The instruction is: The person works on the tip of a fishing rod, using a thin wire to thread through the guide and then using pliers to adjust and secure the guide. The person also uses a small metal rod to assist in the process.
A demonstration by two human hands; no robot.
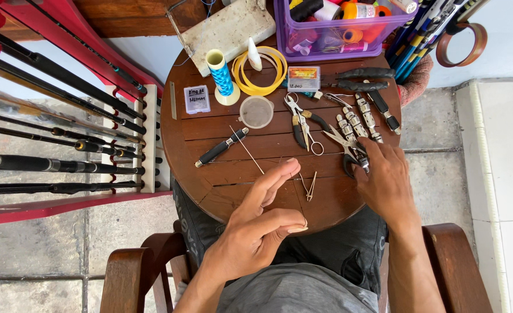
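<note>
My left hand [259,223] hovers over the near edge of a round brown wooden table [210,185], thumb and forefinger pinched on a small ring-like metal piece, the other fingers stretched out. My right hand [387,182] rests on the table's right side, fingertips on the dark handles of small scissors or pliers [349,153]. Between the hands lies a thin wire piece [310,186]. A thin stick [246,149] and a black-handled tool [221,147] lie left of centre.
Pliers [298,123], several metal reel-seat parts [358,120], a blue thread spool [221,75], yellow coiled tubing [260,72], a round lid [256,111] and a purple bin of spools [340,29] crowd the far half. A red rack of fishing rods [65,116] stands left. I sit in a wooden armchair [131,278].
</note>
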